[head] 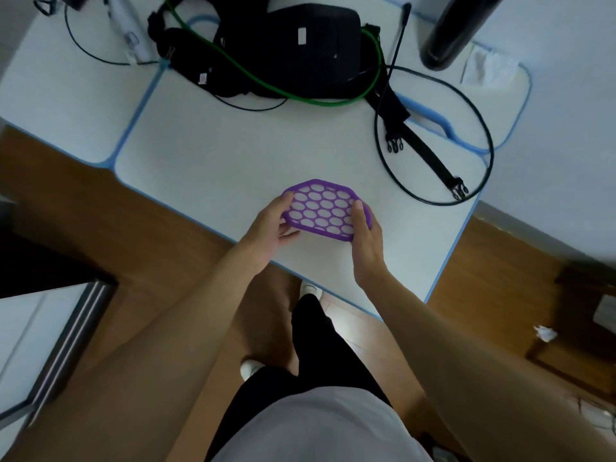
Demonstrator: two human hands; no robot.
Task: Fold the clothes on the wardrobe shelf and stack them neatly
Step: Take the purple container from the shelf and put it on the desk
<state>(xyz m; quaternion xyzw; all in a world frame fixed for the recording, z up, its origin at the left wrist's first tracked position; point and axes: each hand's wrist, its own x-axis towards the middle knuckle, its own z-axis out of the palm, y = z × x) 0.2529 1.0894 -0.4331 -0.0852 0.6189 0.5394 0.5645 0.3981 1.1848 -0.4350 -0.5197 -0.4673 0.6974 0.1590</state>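
Note:
A flat purple plate [325,210] with a honeycomb of round holes sits just above the near edge of a white table [206,155]. My left hand [271,230] grips its left edge, thumb on top and fingers curled under. My right hand [365,240] grips its right edge, thumb lying along the rim. No clothes or wardrobe shelf show in the head view.
At the back of the table lie a black bag [300,45] with straps, a green cable [333,101], a looped black cable [436,135] and a dark bottle [456,28]. Wooden floor [66,201] surrounds the table. A dark cabinet corner [50,261] stands at left.

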